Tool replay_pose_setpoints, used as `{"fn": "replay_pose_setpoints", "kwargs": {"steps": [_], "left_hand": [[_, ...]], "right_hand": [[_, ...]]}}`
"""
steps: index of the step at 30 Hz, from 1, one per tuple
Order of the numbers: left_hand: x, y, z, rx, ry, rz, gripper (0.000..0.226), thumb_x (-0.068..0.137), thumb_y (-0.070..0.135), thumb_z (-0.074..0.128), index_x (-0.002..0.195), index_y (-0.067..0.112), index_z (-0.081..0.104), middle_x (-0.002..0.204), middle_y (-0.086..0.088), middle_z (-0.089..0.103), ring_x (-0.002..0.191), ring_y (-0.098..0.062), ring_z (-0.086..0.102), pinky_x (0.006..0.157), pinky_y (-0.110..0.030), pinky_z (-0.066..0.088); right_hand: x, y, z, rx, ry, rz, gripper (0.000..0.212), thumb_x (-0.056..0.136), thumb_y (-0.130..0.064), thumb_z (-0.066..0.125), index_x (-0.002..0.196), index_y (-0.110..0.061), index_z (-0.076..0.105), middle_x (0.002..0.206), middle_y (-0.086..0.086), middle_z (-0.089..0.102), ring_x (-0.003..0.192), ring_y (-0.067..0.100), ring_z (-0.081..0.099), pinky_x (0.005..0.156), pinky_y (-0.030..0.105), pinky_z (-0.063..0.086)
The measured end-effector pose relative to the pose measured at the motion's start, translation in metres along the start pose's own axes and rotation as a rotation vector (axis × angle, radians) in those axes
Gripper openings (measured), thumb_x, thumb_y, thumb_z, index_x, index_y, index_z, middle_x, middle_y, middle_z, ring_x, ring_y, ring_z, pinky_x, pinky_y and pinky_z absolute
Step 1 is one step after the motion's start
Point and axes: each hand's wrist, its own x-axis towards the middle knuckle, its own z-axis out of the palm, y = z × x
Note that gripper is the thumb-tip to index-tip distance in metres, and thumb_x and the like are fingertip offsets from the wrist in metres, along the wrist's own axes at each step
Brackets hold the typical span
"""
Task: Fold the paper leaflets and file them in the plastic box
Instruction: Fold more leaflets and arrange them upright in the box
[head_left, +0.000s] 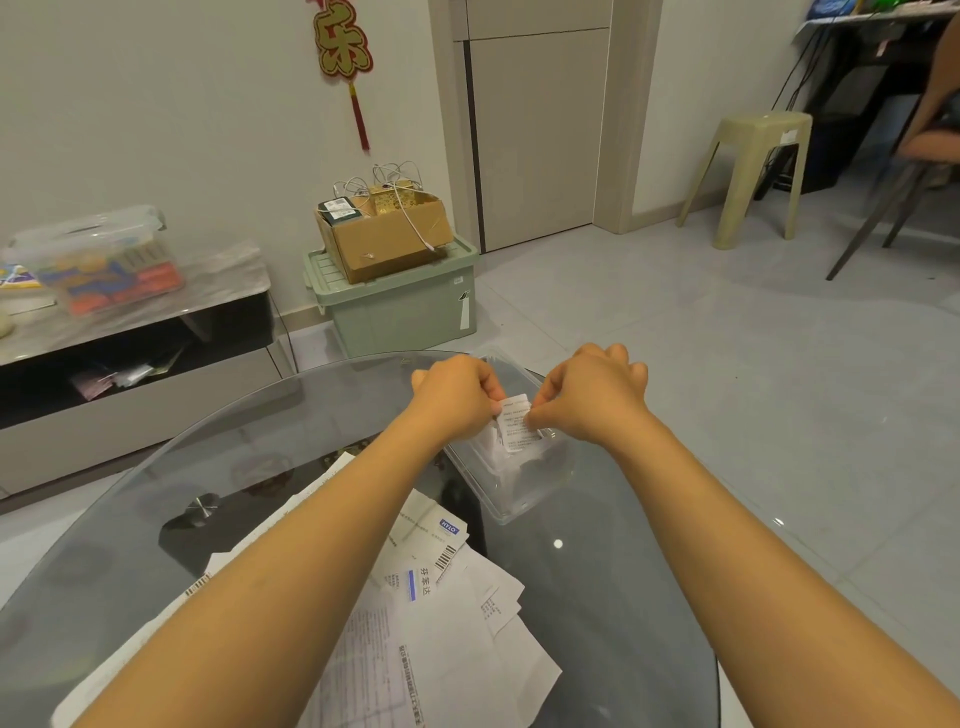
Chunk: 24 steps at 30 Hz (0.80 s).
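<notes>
View: head camera, the only view supplied.
Progress: judged partly done. One folded leaflet (516, 422) is held over the clear plastic box (511, 475), which stands on the far part of the glass worktop (597, 597). White paper shows inside the box, apparently leaflets filed already; how many cannot be told.
Remaining: a loose pile of unfolded leaflets (415, 623) lies on the near part of the worktop, between the forearms. Judged from this, most of the folding and filing is yet to do.
Step in hand: likely setting the folded leaflet into the box or tightening its crease; which of the two cannot be told.
Left hand (457, 397): fingers curled, pinching the leaflet's left edge.
Right hand (592, 395): fingers curled, pinching the leaflet's right edge at the fingertips.
Leaflet position: upright between the two hands, its lower end at or just inside the box opening.
Box: open, no lid seen.
</notes>
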Motion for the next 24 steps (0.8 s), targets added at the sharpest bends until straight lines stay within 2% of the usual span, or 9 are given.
{"fn": "replay_pose_setpoints", "kwargs": {"steps": [3, 5, 7, 10, 13, 15, 19, 24], "left_hand": [[0.001, -0.001, 0.004, 0.075, -0.017, -0.002, 0.019, 0.091, 0.018, 0.058, 0.074, 0.028, 0.058, 0.075, 0.014, 0.059, 0.096, -0.013, 0.055, 0.093, -0.031, 0.024], [0.002, -0.002, 0.004, 0.135, -0.052, 0.014, 0.012, 0.090, 0.021, 0.059, 0.080, 0.028, 0.061, 0.078, 0.013, 0.057, 0.094, -0.014, 0.052, 0.088, -0.030, 0.022], [0.004, 0.000, 0.001, 0.186, -0.093, 0.025, 0.004, 0.089, 0.028, 0.062, 0.090, 0.028, 0.066, 0.090, 0.011, 0.062, 0.099, -0.016, 0.052, 0.092, -0.032, 0.024], [0.005, 0.003, -0.007, 0.328, -0.188, 0.029, 0.019, 0.091, 0.033, 0.059, 0.105, 0.024, 0.068, 0.113, 0.004, 0.064, 0.110, -0.021, 0.052, 0.094, -0.035, 0.028], [0.005, 0.004, -0.016, 0.415, -0.319, 0.057, 0.029, 0.094, 0.031, 0.054, 0.120, 0.023, 0.063, 0.125, 0.003, 0.059, 0.117, -0.023, 0.049, 0.102, -0.039, 0.029], [0.004, 0.005, -0.021, 0.448, -0.375, 0.081, 0.032, 0.093, 0.029, 0.057, 0.125, 0.026, 0.060, 0.130, 0.004, 0.055, 0.121, -0.023, 0.047, 0.104, -0.037, 0.033], [0.006, 0.007, -0.021, 0.447, -0.364, 0.064, 0.043, 0.084, 0.027, 0.069, 0.124, 0.017, 0.060, 0.125, 0.000, 0.060, 0.115, -0.024, 0.054, 0.099, -0.035, 0.043], [0.012, 0.006, -0.014, 0.374, -0.430, 0.070, 0.031, 0.082, 0.023, 0.070, 0.111, 0.013, 0.068, 0.114, -0.002, 0.067, 0.107, -0.021, 0.061, 0.096, -0.036, 0.048]], "right_hand": [[0.000, -0.004, 0.005, -0.119, 0.008, -0.031, 0.024, 0.077, -0.043, 0.063, 0.092, -0.026, 0.070, 0.105, -0.003, 0.050, 0.111, 0.022, 0.034, 0.085, 0.033, 0.025], [-0.001, -0.008, 0.007, -0.166, 0.020, -0.046, 0.024, 0.077, -0.041, 0.061, 0.093, -0.024, 0.069, 0.100, -0.004, 0.049, 0.110, 0.023, 0.034, 0.083, 0.033, 0.023], [0.000, -0.011, 0.006, -0.229, 0.047, -0.066, 0.022, 0.079, -0.039, 0.059, 0.089, -0.021, 0.066, 0.095, -0.003, 0.044, 0.112, 0.024, 0.033, 0.086, 0.034, 0.024], [0.000, -0.018, 0.005, -0.286, 0.044, -0.093, 0.021, 0.079, -0.038, 0.059, 0.076, -0.019, 0.051, 0.090, -0.003, 0.039, 0.115, 0.025, 0.032, 0.093, 0.036, 0.024], [0.001, -0.026, 0.006, -0.331, -0.015, -0.103, 0.032, 0.078, -0.037, 0.062, 0.064, -0.019, 0.041, 0.082, -0.004, 0.038, 0.116, 0.024, 0.031, 0.097, 0.037, 0.022], [0.001, -0.030, 0.006, -0.359, -0.040, -0.111, 0.031, 0.079, -0.037, 0.062, 0.064, -0.019, 0.040, 0.084, -0.003, 0.039, 0.118, 0.024, 0.029, 0.099, 0.038, 0.021], [0.001, -0.033, 0.007, -0.373, -0.014, -0.119, 0.019, 0.081, -0.034, 0.058, 0.080, -0.020, 0.045, 0.097, 0.000, 0.046, 0.121, 0.025, 0.029, 0.103, 0.040, 0.020], [0.005, -0.029, 0.011, -0.379, -0.018, -0.095, 0.016, 0.082, -0.032, 0.058, 0.080, -0.021, 0.046, 0.091, -0.001, 0.041, 0.118, 0.024, 0.030, 0.101, 0.039, 0.020]]}}
